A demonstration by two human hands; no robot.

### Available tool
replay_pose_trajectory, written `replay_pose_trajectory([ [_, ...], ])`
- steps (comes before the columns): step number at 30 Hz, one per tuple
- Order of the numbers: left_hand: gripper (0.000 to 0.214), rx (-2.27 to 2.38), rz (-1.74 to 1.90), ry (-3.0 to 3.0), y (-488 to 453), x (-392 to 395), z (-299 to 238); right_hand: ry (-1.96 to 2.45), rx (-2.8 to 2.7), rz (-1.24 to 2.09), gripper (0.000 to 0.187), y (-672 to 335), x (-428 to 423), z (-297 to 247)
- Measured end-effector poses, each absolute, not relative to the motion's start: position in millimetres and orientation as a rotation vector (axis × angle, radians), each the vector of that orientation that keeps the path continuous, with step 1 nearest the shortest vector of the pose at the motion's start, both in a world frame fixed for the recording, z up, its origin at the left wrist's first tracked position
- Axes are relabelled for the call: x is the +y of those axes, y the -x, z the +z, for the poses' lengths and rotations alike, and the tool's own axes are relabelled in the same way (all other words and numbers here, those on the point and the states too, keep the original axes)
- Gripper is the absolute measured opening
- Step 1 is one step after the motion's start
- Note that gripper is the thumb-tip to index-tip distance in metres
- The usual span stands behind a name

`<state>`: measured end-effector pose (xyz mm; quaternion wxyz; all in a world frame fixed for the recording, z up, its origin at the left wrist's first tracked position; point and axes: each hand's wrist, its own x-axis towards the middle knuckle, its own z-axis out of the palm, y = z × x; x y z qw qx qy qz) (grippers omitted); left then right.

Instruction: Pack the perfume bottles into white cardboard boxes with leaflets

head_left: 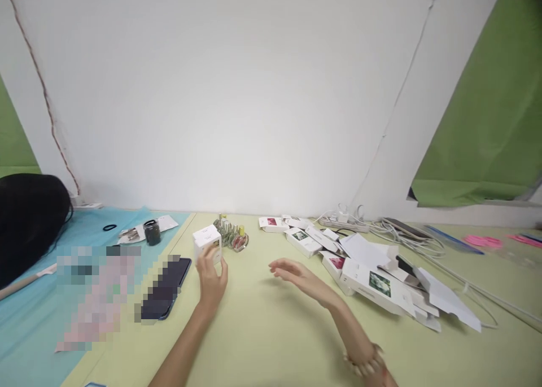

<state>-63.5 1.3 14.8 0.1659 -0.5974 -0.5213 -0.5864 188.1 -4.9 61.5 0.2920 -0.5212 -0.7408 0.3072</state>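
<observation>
My left hand [212, 274] curls its fingers against the front of a small white box [206, 237], which stands upright on the pale green table. Right behind that box, several small glass bottles [231, 235] with greenish and reddish contents cluster together, at least one with a gold cap. To the right, my right hand [298, 275] hovers over the tabletop with fingers stretched out and nothing in it. Nearest to it lies a pile of flattened white cartons [376, 282] printed with green or pink pictures.
A dark phone [167, 288] lies left of my left arm. Further left, a blue cloth [25, 342] carries a dark jar [152, 233], a black ring [109, 227] and a black bag [31, 223]. White cables [417, 246] and pink scissors [483, 240] are at right.
</observation>
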Motion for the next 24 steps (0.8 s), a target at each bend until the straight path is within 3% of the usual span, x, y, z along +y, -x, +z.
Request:
replay_pose_trajectory([
  [4,0.018,-1.369,-1.493,2.219,46,-8,13,1.614,-1.987,0.692,0.012,-191,25,26],
  [10,0.021,-1.082,-1.141,2.643,17,-24,8,1.723,-1.846,0.381,0.018,-194,39,-2],
  [17,0.018,-1.019,-0.985,2.844,9,-26,3,1.828,-1.578,-0.511,0.032,-235,36,23],
  [24,0.019,-1.112,-0.946,2.873,14,-23,3,2.22,-1.043,-0.586,0.062,-297,34,26],
])
